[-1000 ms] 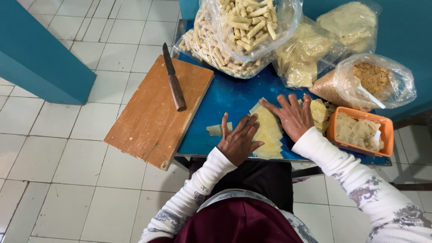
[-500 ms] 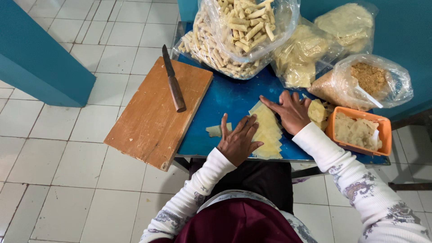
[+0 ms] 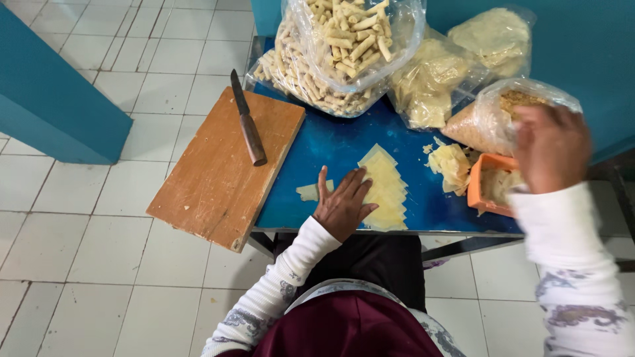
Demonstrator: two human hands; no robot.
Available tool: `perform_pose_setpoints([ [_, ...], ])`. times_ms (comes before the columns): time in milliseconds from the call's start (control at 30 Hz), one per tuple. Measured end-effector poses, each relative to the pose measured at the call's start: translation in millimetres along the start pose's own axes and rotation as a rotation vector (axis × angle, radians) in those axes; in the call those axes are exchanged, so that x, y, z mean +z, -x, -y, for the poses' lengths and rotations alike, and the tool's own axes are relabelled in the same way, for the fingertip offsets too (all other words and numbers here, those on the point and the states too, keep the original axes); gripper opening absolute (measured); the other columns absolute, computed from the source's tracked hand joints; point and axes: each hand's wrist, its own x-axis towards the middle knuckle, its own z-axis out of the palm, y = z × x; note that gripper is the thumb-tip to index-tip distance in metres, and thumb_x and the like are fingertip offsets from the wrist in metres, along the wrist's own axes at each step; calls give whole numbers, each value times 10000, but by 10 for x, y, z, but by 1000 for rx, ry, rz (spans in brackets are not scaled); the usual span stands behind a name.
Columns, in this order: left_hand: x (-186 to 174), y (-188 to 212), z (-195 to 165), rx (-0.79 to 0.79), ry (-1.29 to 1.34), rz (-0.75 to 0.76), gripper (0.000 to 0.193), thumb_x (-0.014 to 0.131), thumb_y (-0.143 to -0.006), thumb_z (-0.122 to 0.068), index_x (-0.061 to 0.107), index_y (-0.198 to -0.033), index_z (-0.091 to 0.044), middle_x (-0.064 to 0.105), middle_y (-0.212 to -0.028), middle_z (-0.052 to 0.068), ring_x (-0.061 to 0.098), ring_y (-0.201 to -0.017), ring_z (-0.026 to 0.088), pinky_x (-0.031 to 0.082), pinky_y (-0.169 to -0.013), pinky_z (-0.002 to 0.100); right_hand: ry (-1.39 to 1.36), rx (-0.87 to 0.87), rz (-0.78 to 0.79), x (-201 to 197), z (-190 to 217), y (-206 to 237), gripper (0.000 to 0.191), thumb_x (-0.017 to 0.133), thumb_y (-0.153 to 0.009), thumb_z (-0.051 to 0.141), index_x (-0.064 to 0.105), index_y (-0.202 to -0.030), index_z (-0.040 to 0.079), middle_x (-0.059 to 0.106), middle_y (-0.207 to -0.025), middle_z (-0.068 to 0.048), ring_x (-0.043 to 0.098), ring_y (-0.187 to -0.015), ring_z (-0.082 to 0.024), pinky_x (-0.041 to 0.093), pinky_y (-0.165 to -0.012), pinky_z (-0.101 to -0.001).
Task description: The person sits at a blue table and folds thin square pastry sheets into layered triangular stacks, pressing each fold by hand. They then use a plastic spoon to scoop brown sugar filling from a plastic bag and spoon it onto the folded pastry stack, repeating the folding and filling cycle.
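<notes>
1. Left hand [image 3: 344, 205]: centre frame, flat, fingers spread, pressing on row of pale wrapper sheets [image 3: 383, 188] on blue table [image 3: 331, 142].
2. Right hand [image 3: 552, 149]: right of frame, raised above 1 orange tub [image 3: 486, 192]; blurred, can't tell if gripping anything.
3. Upper frame: 4 clear plastic bags; the biggest, bag of rolled sticks [image 3: 337, 46], is at top centre.
4. Left: 1 wooden cutting board [image 3: 225, 168] w/ 1 knife [image 3: 248, 122] on it.

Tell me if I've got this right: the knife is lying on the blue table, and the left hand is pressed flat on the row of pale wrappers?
Not quite. The head view shows the knife lying on the wooden cutting board, not on the blue table. The left hand does rest flat on the pale wrappers.
</notes>
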Motion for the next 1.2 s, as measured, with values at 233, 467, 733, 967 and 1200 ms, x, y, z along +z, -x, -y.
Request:
perform_pose_setpoints([
  [233,-55,-4,-67,-27,-29,-59,420,663,-963,-324,638,-1332,-124,557,-1406,118,510,-1338,255,156,-1152,732,134,183,143,127,-459,309,101,791,-1007,213,752,-1092,175,750,-950,-12,722,-857,-250,549,-772,-410],
  [467,-158,79,-152,-49,35,-184,355,737,-909,-272,651,-1224,-135,590,-1193,85,554,-1167,288,376,-1025,522,131,144,-12,60,-441,352,23,776,-1053,70,767,-1071,80,709,-905,-109,683,-831,-261,528,-758,-368],
  [733,-107,225,-231,-137,123,-144,349,802,-818,-255,596,-1057,-106,540,-1015,67,525,-985,293,400,-838,425,-48,137,-55,145,-503,453,93,731,-1017,48,787,-1087,74,709,-953,-112,683,-813,-241,537,-786,-343],
  [967,-39,244,-250,-137,109,-170,348,809,-815,-241,577,-1034,-102,525,-1009,76,515,-985,298,392,-826,427,-400,411,26,118,-647,438,126,717,-1049,53,788,-1147,17,752,-916,-106,670,-778,-104,513,-770,-258],
  [1200,4,253,-262,-184,125,-172,304,801,-845,-232,576,-1011,-111,526,-1002,65,517,-983,290,392,-840,428,-587,453,10,-45,-573,455,144,680,-1060,-7,764,-1175,-29,731,-935,-54,630,-822,-52,489,-790,-211],
])
